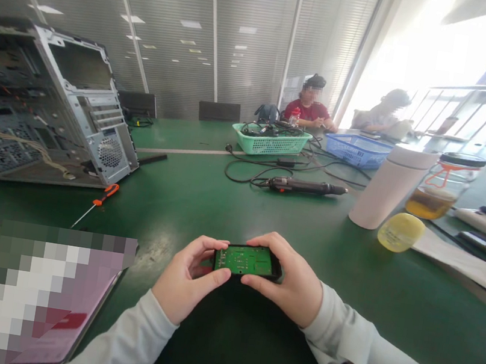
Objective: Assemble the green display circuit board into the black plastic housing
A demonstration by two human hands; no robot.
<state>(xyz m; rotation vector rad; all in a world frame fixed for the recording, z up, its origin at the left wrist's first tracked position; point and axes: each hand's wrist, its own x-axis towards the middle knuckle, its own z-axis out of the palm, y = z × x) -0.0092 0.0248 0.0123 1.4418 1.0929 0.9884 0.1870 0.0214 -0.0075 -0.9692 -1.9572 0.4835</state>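
Between my two hands is a small black device with a green circuit board showing on its upper face. My left hand grips its left end, thumb on the near edge and fingers at the far edge. At the right end, my right hand holds it the same way, its thumb along the near side. The device's underside is hidden. An orange-handled screwdriver lies to the left on the table, and a black electric screwdriver with a cable lies beyond my hands.
An opened computer case stands at the left on the green table. A tablet-like item lies near left. Farther back are a green basket of cables and a blue basket. A pale tumbler stands right. Two people sit beyond.
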